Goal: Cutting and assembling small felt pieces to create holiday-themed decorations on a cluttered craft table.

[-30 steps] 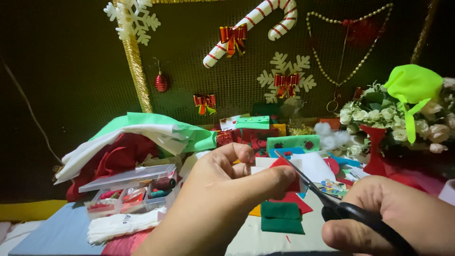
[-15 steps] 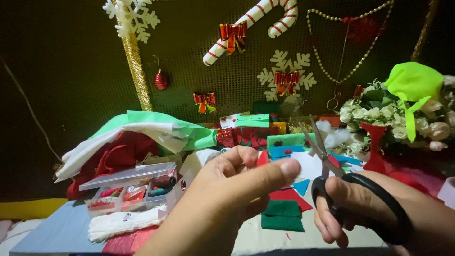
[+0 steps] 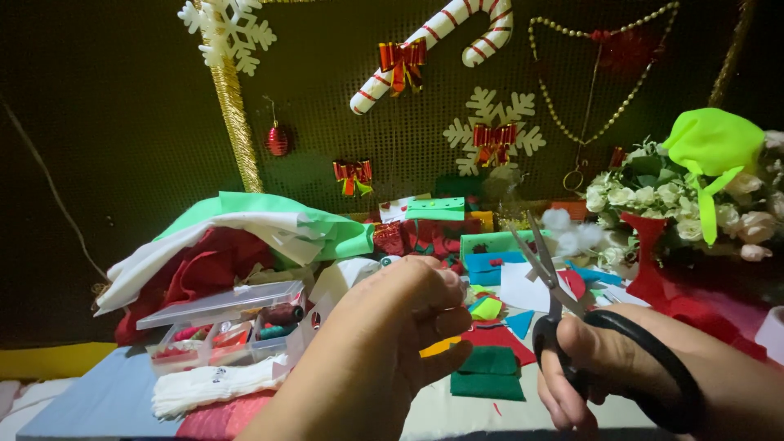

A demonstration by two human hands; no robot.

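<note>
Dark green pegboard wall [image 3: 122, 122] across the upper frame, hung with a white snowflake [image 3: 230, 28], a red-and-white candy cane [image 3: 437, 45], small red bows and a bead string, all pinned up as display and clear of the work below. Crowded craft table [image 3: 457, 416] along the lower half: folded green, white and red felt [image 3: 245, 233] heaped at left centre, a clear plastic box [image 3: 224, 318] of thread spools just in front of it with its lid ajar for reach, white yarn [image 3: 208, 384] beside it, and loose scraps of red, blue and green felt at centre. White flowers [image 3: 637, 188] in a red vase at right, topped with a neon green cloth.

Left hand [image 3: 384, 343], lower centre, raised above the scraps with fingers curled inward and thumb pressed toward them, as if pinching something small; whatever is pinched hidden by the fingers, so contents of the grip impossible to tell. Right hand [image 3: 604, 367], lower right, clenched through the black handles of the scissors [image 3: 559, 302], blades parted and pointing up and left toward the left hand, near it but apart, held ready at cutting height. Dark green felt piece [image 3: 490, 371] flat on the table between and below both hands.
</note>
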